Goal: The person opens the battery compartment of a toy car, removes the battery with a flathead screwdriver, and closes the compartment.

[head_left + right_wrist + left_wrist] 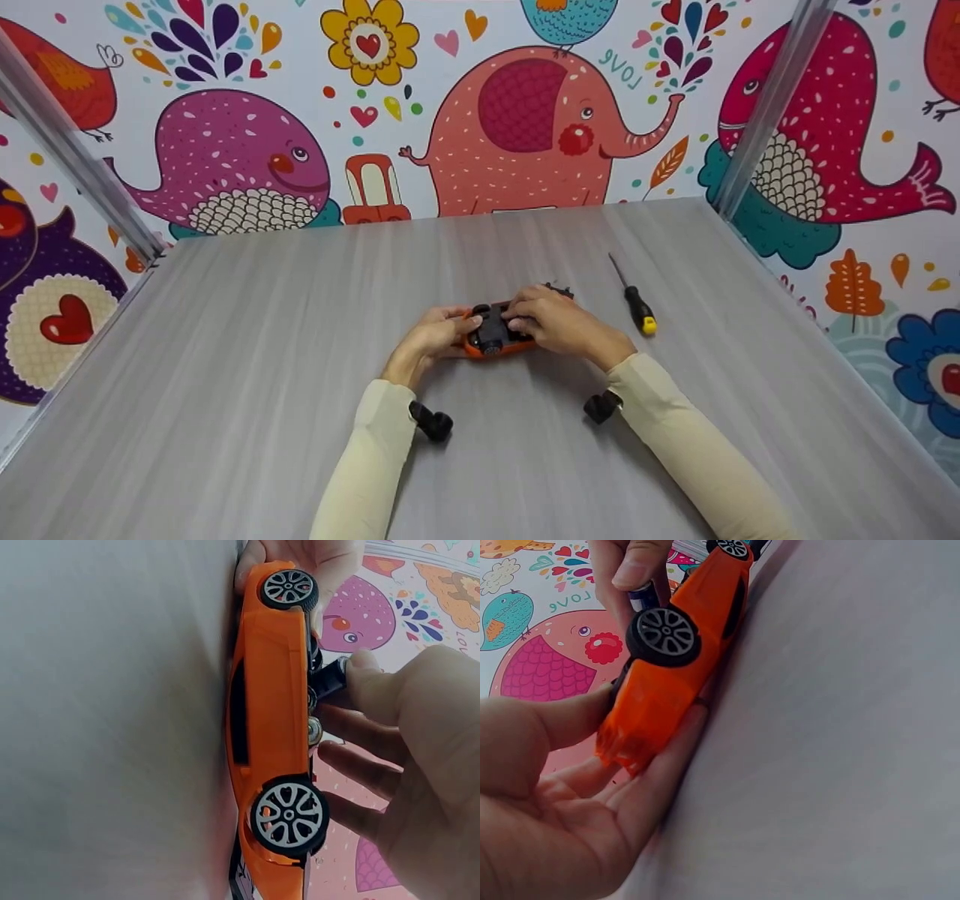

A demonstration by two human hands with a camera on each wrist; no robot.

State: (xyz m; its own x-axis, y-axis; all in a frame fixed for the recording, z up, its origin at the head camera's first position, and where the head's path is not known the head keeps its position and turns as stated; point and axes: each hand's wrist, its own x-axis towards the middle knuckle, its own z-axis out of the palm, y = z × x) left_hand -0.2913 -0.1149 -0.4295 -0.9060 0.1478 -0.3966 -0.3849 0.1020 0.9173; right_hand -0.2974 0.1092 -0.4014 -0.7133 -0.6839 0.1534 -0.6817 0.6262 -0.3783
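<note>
An orange toy car [480, 351] lies upside down on the table, its black underside and wheels facing up. My left hand [433, 334] grips one end of it, thumb on the underside and fingers beneath the orange body [649, 705]. Over the middle of the car's underside is my right hand [559, 321]. Its thumb and fingers pinch a small dark battery [330, 680] with a silvery end, tilted at the underside. A shiny round metal end [314, 730] shows beside it at the car's edge. The head view hides the battery behind the right hand.
A screwdriver [636, 304] with a black and yellow handle lies to the right of the car. A black jagged part [559, 291] shows just beyond the right hand. The grey table [225, 375] ends at a wall printed with cartoon animals.
</note>
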